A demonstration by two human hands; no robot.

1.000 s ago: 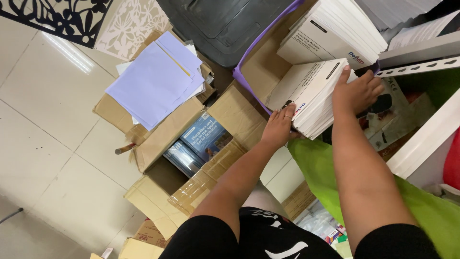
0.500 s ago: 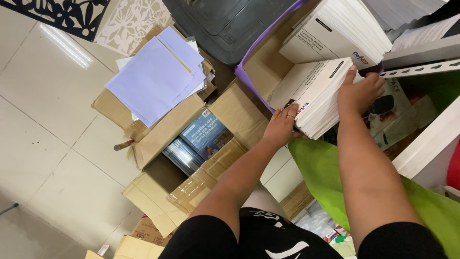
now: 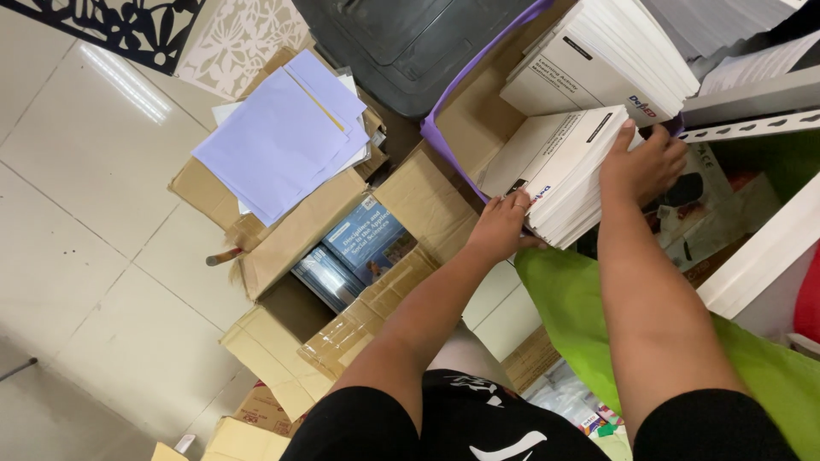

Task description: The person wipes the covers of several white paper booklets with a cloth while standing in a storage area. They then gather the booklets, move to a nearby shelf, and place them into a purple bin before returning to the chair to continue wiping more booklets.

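Both hands hold a thick stack of white booklets (image 3: 559, 175). The left hand (image 3: 500, 226) clamps its near corner, and the right hand (image 3: 641, 166) presses on its far edge. The stack's long side runs from lower left to upper right. It sits tilted above an open cardboard box (image 3: 342, 256) holding blue books (image 3: 363, 243).

A single head-worn camera looks steeply down from close above the person's arms, facing the tiled floor (image 3: 77, 171) at left, an open cardboard box (image 3: 342, 256) near centre and a shelf edge (image 3: 760, 248) at right.
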